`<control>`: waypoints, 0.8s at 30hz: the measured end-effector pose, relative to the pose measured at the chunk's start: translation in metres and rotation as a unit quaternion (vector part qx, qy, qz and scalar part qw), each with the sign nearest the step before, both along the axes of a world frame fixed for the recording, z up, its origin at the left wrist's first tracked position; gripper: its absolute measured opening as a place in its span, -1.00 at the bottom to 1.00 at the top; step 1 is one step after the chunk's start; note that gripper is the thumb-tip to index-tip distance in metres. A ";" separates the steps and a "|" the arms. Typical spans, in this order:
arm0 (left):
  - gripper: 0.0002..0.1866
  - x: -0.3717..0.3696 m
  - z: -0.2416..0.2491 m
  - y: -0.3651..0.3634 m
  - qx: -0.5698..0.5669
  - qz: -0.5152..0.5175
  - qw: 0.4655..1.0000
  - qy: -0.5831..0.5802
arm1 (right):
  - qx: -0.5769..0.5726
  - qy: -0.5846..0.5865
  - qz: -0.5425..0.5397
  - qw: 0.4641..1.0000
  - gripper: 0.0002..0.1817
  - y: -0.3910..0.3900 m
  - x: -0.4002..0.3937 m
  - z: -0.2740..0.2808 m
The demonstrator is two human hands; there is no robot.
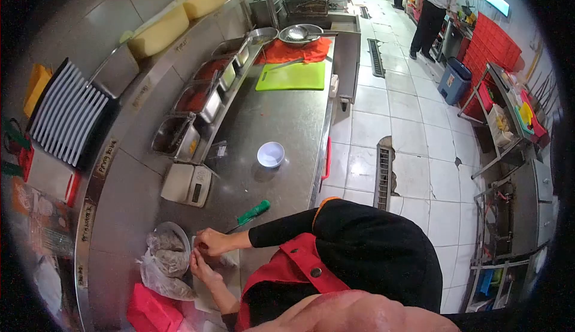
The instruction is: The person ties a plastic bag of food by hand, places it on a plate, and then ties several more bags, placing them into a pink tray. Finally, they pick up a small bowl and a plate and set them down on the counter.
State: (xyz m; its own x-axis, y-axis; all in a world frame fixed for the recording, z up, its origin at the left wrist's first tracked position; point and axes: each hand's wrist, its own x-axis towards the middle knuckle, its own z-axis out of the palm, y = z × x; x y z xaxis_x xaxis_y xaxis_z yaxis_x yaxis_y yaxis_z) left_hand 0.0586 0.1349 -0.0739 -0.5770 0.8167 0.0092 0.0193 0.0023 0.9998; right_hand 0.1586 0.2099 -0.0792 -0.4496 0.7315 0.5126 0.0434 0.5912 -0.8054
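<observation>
red apron (299,263) is slanting toward the bowl (181,230), which is probably cradling the slack plastic bag (160,281) to stop it sprawling over the counter (299,122). just beside the bowl, the right hand (214,242) and left hand (205,271) are meeting, fingers bent; whether they are grasping anything, i cannot tell. near the bowl, a green-handled tool (254,212) is lying, seemingly for easy reach.

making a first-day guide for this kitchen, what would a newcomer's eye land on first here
The lime-green board jumps out, lying toward the counter's far end, with a red-orange cloth just beyond it. Across the walkway, red crates stand out by the right wall. Closer in, the right hand and left hand are close together beside a clear bag.
</observation>
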 end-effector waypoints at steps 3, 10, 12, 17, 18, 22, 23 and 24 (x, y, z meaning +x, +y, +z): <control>-0.75 -0.016 -0.006 -0.002 0.019 -0.067 0.997 -0.014 | -0.046 0.036 0.036 0.998 -0.72 0.008 0.003 -0.006; -0.80 -0.034 -0.012 -0.007 0.007 -0.124 0.991 -0.051 | -0.090 0.015 0.028 0.995 -0.79 0.009 0.002 -0.002; -0.84 -0.041 -0.019 -0.004 0.003 -0.135 0.991 0.008 | -0.038 -0.026 0.045 0.998 -0.80 0.010 0.001 -0.003; -0.87 -0.047 -0.018 -0.002 -0.007 -0.127 0.990 0.057 | 0.024 0.001 0.054 0.998 -0.84 0.008 0.003 0.000; -0.88 -0.046 -0.015 -0.001 -0.027 -0.135 0.987 0.077 | 0.035 0.009 0.059 0.998 -0.85 0.010 0.003 -0.001; -0.89 -0.048 -0.011 0.002 -0.008 -0.142 0.980 0.138 | 0.016 0.006 0.068 0.998 -0.85 0.005 0.006 0.007; -0.90 -0.047 -0.007 0.003 -0.006 -0.135 0.982 0.135 | 0.030 0.023 0.075 0.996 -0.84 0.006 0.007 0.009; -0.90 -0.045 -0.004 0.003 -0.003 -0.129 0.983 0.131 | 0.045 0.039 0.082 0.995 -0.82 0.006 0.009 0.011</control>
